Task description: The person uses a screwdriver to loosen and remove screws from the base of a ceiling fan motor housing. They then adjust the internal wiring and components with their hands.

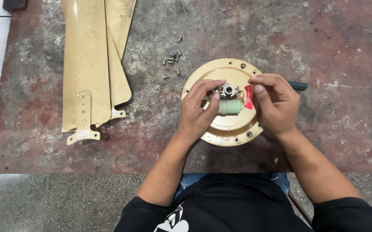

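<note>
Worn metal table (pixel 323 129); near edge runs just below the round cream motor housing (pixel 233 129), which sits close to that edge at centre; bare surface lies to the right and lower left. Cream fan blades (pixel 87 68) stacked at left, well apart; loose screws (pixel 172 60) scattered just beyond the housing; a dark tool handle (pixel 298 86) pokes out behind the right hand. Left hand (pixel 199 114), fingers curled, pinches the small metal hub (pixel 228 90) above a green cylinder (pixel 229 107); right hand (pixel 276 103), fingertips together, meets the hub from the other side.
</note>
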